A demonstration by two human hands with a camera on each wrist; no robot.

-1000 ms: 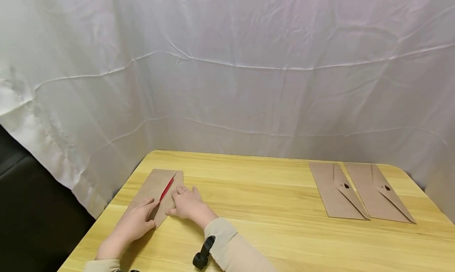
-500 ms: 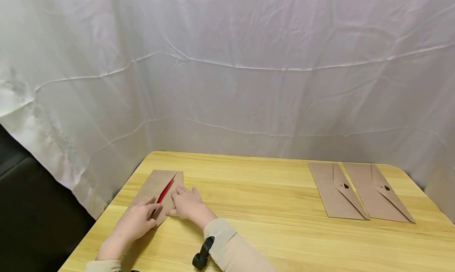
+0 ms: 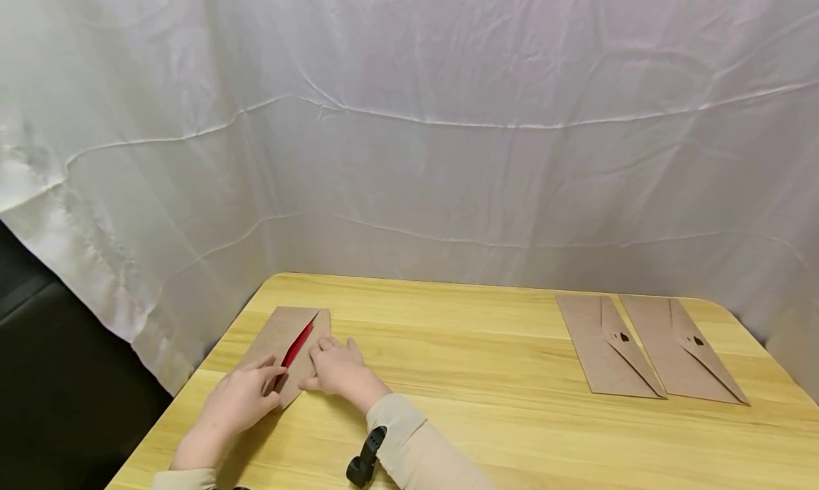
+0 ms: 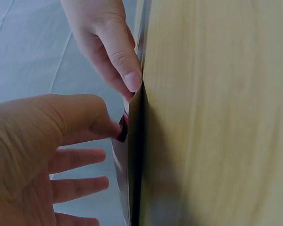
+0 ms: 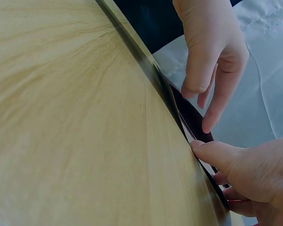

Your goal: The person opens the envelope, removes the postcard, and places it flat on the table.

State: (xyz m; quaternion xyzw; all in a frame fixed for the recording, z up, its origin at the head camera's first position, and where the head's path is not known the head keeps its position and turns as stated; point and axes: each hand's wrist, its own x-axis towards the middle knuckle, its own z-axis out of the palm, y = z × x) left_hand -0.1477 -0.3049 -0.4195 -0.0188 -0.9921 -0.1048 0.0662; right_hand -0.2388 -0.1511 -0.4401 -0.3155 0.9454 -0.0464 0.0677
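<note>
A brown paper envelope (image 3: 275,330) lies at the table's left side, its slit gaping. Something flat and red (image 3: 297,346) shows inside; most of it is hidden. My left hand (image 3: 239,397) is at the near end of the slit, with a fingertip at the red edge. In the left wrist view, several of its other fingers (image 4: 80,186) stretch out straight. My right hand (image 3: 339,368) rests on the envelope's right part, fingers extended. Its thumb (image 5: 212,151) lies along the envelope's edge in the right wrist view.
Two more brown envelopes (image 3: 601,348) lie side by side at the table's right, flaps folded over, each with a small black mark. The wooden table (image 3: 461,376) meets a white curtain (image 3: 409,170) behind. A black surface (image 3: 57,376) is at the left.
The envelope's slit has widened, and more red shows in it. My left fingertips have shifted slightly along the slit; my right hand has stayed in place.
</note>
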